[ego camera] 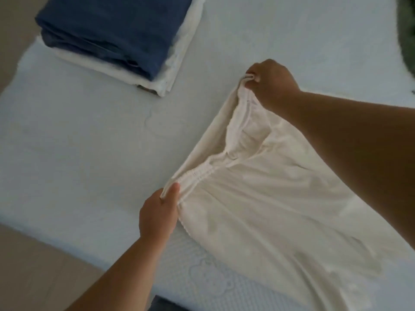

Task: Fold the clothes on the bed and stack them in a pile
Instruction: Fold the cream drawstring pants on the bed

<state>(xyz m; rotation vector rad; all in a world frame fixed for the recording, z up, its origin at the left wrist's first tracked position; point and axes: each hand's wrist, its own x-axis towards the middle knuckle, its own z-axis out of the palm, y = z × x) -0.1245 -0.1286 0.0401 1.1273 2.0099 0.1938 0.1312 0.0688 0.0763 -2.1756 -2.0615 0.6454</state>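
Now both the left hand (158,212) and right hand (270,83) pinch the elastic waistband's ends, and the cream gathered-waist cotton garment (269,209) trails lengthwise away from them toward the person.

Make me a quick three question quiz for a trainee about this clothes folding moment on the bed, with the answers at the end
1. True or false: both hands grip the waistband of the cream garment.
2. Which folded item lies on top of the pile? A) dark blue B) white C) green
3. Fill in: the pile sits on the bed, to the ____ of the cream garment in the head view.

Key:
1. True: the left hand pinches the near end of the waistband and the right hand grips the far end.
2. A: the dark blue item lies on a white item.
3. Left.
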